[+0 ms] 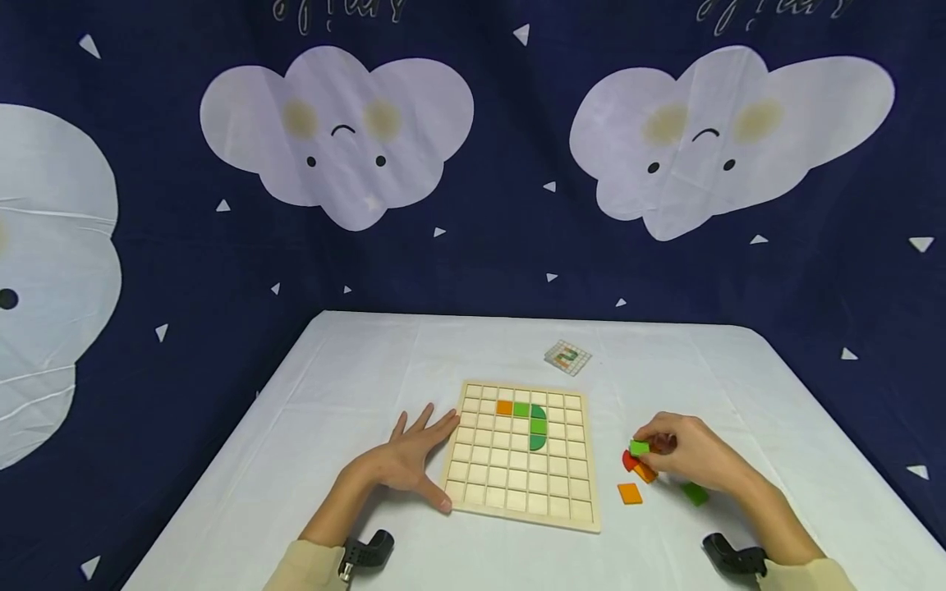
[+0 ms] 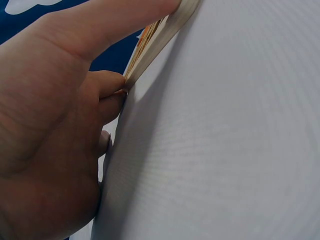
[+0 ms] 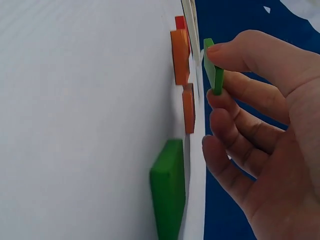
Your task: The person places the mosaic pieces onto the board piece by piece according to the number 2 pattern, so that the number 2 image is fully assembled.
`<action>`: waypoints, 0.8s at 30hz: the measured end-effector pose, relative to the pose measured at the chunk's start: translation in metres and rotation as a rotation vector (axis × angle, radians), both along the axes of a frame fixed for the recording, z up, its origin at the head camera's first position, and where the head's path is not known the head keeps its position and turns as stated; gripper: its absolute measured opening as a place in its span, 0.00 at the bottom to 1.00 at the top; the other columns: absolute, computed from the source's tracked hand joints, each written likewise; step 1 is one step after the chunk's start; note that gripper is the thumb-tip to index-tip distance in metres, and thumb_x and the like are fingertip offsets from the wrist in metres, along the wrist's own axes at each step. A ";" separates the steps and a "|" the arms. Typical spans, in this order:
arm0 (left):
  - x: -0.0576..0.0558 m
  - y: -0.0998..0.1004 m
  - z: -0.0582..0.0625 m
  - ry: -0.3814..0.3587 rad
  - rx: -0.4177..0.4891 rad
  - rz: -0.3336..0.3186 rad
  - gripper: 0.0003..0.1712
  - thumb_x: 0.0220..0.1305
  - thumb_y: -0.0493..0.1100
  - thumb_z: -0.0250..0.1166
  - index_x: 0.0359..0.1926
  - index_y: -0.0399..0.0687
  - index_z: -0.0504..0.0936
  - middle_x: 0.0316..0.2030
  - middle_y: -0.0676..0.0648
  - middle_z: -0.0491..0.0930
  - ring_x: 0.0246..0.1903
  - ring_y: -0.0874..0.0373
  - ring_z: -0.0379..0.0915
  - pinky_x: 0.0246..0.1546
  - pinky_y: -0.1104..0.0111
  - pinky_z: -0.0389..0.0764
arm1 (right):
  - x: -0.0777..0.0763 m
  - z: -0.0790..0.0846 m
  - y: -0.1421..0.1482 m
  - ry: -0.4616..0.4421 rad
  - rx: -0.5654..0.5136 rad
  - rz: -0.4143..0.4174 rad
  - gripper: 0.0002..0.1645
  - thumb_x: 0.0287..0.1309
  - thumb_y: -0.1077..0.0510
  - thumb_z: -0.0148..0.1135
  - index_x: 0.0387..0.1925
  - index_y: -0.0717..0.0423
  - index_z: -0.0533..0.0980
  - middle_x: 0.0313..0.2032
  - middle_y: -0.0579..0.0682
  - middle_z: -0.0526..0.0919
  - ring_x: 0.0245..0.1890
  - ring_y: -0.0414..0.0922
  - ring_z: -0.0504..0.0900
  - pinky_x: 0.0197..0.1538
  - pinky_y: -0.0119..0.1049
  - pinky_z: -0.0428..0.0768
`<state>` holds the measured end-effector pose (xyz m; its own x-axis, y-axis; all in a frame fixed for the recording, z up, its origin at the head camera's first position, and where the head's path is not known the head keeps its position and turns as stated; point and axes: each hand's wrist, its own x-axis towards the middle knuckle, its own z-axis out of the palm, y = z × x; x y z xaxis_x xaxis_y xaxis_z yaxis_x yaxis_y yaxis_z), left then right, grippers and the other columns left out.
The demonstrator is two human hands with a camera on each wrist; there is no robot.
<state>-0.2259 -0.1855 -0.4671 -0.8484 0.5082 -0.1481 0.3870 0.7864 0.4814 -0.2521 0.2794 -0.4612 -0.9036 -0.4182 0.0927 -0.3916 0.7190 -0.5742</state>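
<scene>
A white-covered table (image 1: pixel 355 369) fills the lower half of the head view. Behind it hangs a dark blue cloth (image 1: pixel 510 271), printed with pale clouds (image 1: pixel 337 135) and small white triangles, across the top and down both sides.

Just right of centre, low in the frame, lies a square wooden grid board (image 1: pixel 594 501). Near its top, an orange square (image 1: pixel 504 408), green squares and dark green rounded pieces form a hooked line. Small patterned cards (image 1: pixel 567 358) lie above the board.

At lower centre-left, the left hand (image 1: pixel 414 455) is spread wide, its fingertips and thumb touching the board's left edge; it grasps nothing.

At lower right, the right hand (image 1: pixel 691 451) pinches a light green tile (image 1: pixel 639 448) between thumb and fingers, lifted off the table in the right wrist view. Below it in the head view are a red piece (image 1: pixel 631 460) and orange pieces; a darker green tile (image 1: pixel 695 493) lies beneath the wrist.
</scene>
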 end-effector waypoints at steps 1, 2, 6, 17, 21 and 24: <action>0.000 0.000 0.000 0.001 0.002 -0.001 0.79 0.23 0.76 0.75 0.76 0.53 0.47 0.75 0.54 0.42 0.73 0.48 0.24 0.66 0.46 0.22 | 0.000 0.000 -0.001 0.003 0.000 -0.002 0.13 0.47 0.58 0.74 0.38 0.45 0.83 0.29 0.39 0.78 0.28 0.40 0.74 0.30 0.31 0.76; -0.001 0.000 0.000 0.003 0.003 -0.003 0.79 0.23 0.76 0.74 0.76 0.53 0.47 0.75 0.54 0.43 0.73 0.48 0.24 0.66 0.46 0.22 | -0.001 0.000 -0.003 0.006 0.003 -0.001 0.13 0.47 0.57 0.74 0.38 0.45 0.83 0.30 0.39 0.78 0.28 0.39 0.74 0.30 0.31 0.76; -0.002 0.001 -0.001 0.003 0.005 -0.009 0.80 0.23 0.76 0.74 0.76 0.53 0.47 0.75 0.54 0.43 0.73 0.48 0.24 0.66 0.46 0.22 | -0.002 0.000 -0.007 0.016 -0.005 0.006 0.13 0.48 0.57 0.74 0.38 0.44 0.83 0.30 0.38 0.78 0.28 0.39 0.74 0.29 0.31 0.76; -0.001 0.000 -0.001 0.014 0.018 -0.026 0.78 0.25 0.74 0.75 0.76 0.51 0.48 0.75 0.53 0.43 0.73 0.46 0.25 0.65 0.44 0.22 | -0.008 0.000 -0.025 0.030 -0.011 0.042 0.12 0.49 0.53 0.74 0.38 0.43 0.83 0.28 0.37 0.77 0.28 0.39 0.73 0.28 0.31 0.75; 0.001 -0.001 0.001 0.015 0.026 -0.022 0.78 0.25 0.74 0.76 0.76 0.50 0.49 0.75 0.52 0.43 0.73 0.45 0.25 0.66 0.44 0.22 | -0.009 0.002 -0.032 0.044 -0.002 0.047 0.12 0.49 0.53 0.74 0.38 0.42 0.84 0.29 0.36 0.77 0.29 0.39 0.73 0.29 0.31 0.75; 0.001 -0.001 0.001 0.016 0.027 -0.026 0.78 0.25 0.74 0.75 0.76 0.50 0.49 0.75 0.52 0.43 0.73 0.45 0.25 0.66 0.44 0.22 | -0.010 0.005 -0.037 0.057 -0.001 0.056 0.12 0.49 0.53 0.74 0.38 0.41 0.83 0.29 0.36 0.77 0.30 0.39 0.74 0.31 0.31 0.75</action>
<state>-0.2253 -0.1861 -0.4659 -0.8372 0.5334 -0.1207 0.4145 0.7629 0.4961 -0.2622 0.2421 -0.4565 -0.8718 -0.4683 0.1439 -0.4637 0.6941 -0.5506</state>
